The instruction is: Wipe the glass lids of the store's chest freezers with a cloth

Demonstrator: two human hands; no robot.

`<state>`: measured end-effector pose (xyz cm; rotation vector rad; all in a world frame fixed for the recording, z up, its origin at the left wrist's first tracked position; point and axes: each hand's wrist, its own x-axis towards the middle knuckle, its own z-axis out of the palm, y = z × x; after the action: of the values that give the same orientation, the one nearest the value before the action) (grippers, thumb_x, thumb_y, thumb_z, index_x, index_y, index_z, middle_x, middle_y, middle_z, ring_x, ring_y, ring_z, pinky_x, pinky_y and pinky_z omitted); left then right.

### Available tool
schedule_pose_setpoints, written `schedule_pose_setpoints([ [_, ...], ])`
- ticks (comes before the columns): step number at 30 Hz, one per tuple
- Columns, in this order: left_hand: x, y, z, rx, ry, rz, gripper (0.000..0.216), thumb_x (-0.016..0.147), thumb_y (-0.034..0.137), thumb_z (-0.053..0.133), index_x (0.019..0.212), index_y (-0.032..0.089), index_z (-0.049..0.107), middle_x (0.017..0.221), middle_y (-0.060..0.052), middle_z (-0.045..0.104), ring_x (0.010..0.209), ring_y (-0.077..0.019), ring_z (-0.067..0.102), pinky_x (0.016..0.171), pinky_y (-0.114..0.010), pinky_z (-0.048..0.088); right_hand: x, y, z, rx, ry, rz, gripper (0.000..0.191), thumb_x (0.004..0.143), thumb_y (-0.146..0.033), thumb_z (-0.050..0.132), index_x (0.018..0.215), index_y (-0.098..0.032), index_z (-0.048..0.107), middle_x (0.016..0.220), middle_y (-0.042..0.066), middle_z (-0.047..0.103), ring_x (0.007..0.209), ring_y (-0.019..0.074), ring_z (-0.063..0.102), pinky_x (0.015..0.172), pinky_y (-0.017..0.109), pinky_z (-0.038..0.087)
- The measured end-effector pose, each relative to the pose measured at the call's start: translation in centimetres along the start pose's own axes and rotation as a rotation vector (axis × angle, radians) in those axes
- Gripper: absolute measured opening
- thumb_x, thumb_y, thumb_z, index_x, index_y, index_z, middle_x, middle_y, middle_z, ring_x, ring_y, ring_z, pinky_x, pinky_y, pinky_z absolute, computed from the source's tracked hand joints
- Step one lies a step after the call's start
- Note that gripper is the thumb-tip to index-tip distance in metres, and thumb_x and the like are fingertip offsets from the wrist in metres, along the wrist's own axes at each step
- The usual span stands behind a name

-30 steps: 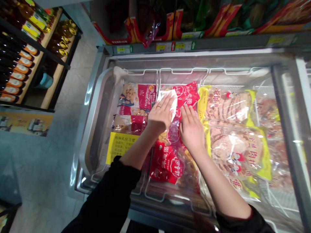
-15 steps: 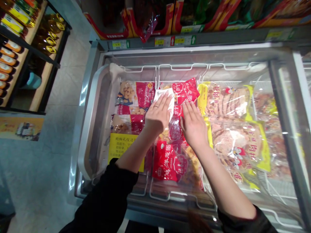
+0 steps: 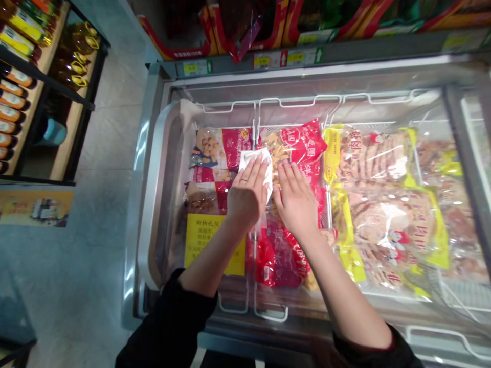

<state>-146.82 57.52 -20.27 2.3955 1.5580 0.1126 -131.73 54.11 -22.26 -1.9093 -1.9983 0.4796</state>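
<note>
White cloth (image 3: 247, 156): lies flat under the left hand (image 3: 247, 191), above the join between two wire baskets in the freezer (image 3: 133, 220). Whether it is fabric or paper cannot be determined. It appears to rest on the clear cover (image 3: 149, 220) rather than on the goods below.

Visible margins extend beyond the left fingertips and along the thumb side. The long axis, so far as the covered outline permits judgement, runs away from the person, roughly in line with the left fingers.

Condition of hands: the left is spread flat, fingers extended and close together, pressing down without curling around the cloth; one finger bears a ring (image 3: 243, 180). The right hand (image 3: 297, 199) is likewise flat and open, grasping nothing. The left is the nearer, being directly over the cloth; from the right hand the cloth lies just to the left, beside its thumb. Contact there cannot be confirmed.

Beneath the cover: red bags (image 3: 307, 143) at centre, maroon-ended bags (image 3: 233, 143) to the left, yellow-edged bags (image 3: 383, 158) to the right. A yellow notice (image 3: 197, 245) lies near the left forearm. Beyond the freezer: price labels (image 3: 194, 67) below red-edged boxes (image 3: 180, 51).
</note>
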Motion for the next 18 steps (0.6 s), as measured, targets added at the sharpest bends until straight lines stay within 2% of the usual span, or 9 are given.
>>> schedule_pose_setpoints([
  [2,1.6,-1.4,-0.2,-0.003,-0.007,0.013,0.067,0.109,0.019,0.039,0.175,0.017,0.028,0.18,-0.007,0.035,0.168,-0.0243,0.031,0.138,-0.045,0.031,-0.1,0.0,0.0,-0.029,-0.01,0.006,0.064,0.111,-0.032,0.034,0.172,-0.011,0.038,0.176,0.014,0.042,0.166,0.0305,0.034,0.137,0.058,0.031],
  [4,2.6,-3.1,-0.4,0.001,0.014,-0.038,0.068,0.109,0.018,0.039,0.175,0.016,0.028,0.181,-0.008,0.033,0.168,-0.0247,0.031,0.139,-0.045,0.029,-0.1,-0.1,-0.1,-0.054,-0.017,0.014,0.064,0.111,-0.032,0.034,0.172,-0.01,0.038,0.176,0.014,0.041,0.166,0.0307,0.034,0.137,0.057,0.03],
  [7,1.7,-4.7,-0.9,0.012,0.046,-0.093,0.065,0.109,0.019,0.039,0.173,0.009,0.032,0.18,-0.012,0.034,0.168,-0.0255,0.031,0.139,-0.045,0.029,-0.1,-0.4,-0.3,-0.068,-0.015,0.022,0.065,0.11,-0.03,0.035,0.171,-0.008,0.039,0.176,0.015,0.041,0.166,0.0309,0.034,0.137,0.057,0.03],
  [10,-1.0,-4.3,-1.1,0.017,0.011,-0.049,0.064,0.109,0.021,0.041,0.171,0.006,0.035,0.179,-0.013,0.036,0.168,-0.0253,0.032,0.137,-0.043,0.032,0.0,-1.0,-0.3,-0.056,0.009,0.029,0.064,0.11,-0.028,0.035,0.169,-0.005,0.042,0.175,0.017,0.042,0.166,0.031,0.035,0.137,0.056,0.031],
  [13,-2.6,-3.1,-1.2,0.019,-0.027,0.01,0.064,0.11,0.024,0.042,0.172,0.01,0.034,0.181,-0.009,0.033,0.168,-0.0233,0.032,0.137,-0.042,0.032,0.1,-1.9,0.2,-0.031,0.032,0.028,0.064,0.109,-0.026,0.037,0.17,-0.007,0.041,0.175,0.017,0.043,0.166,0.0312,0.034,0.137,0.057,0.031],
  [15,-2.0,-2.7,-1.2,0.018,-0.043,0.052,0.064,0.11,0.025,0.04,0.172,0.011,0.034,0.182,-0.008,0.03,0.168,-0.0226,0.03,0.138,-0.042,0.03,0.3,-2.7,0.7,-0.013,0.034,0.015,0.064,0.11,-0.028,0.037,0.171,-0.009,0.04,0.175,0.016,0.042,0.166,0.031,0.033,0.137,0.058,0.03],
  [18,0.5,-3.4,-1.4,0.0,-0.066,0.079,0.064,0.11,0.022,0.034,0.174,0.013,0.032,0.182,-0.007,0.028,0.169,-0.0223,0.028,0.139,-0.043,0.027,0.7,-3.6,1.3,-0.001,0.03,-0.001,0.063,0.111,-0.029,0.036,0.172,-0.014,0.037,0.176,0.013,0.042,0.166,0.0297,0.034,0.137,0.058,0.032],
])
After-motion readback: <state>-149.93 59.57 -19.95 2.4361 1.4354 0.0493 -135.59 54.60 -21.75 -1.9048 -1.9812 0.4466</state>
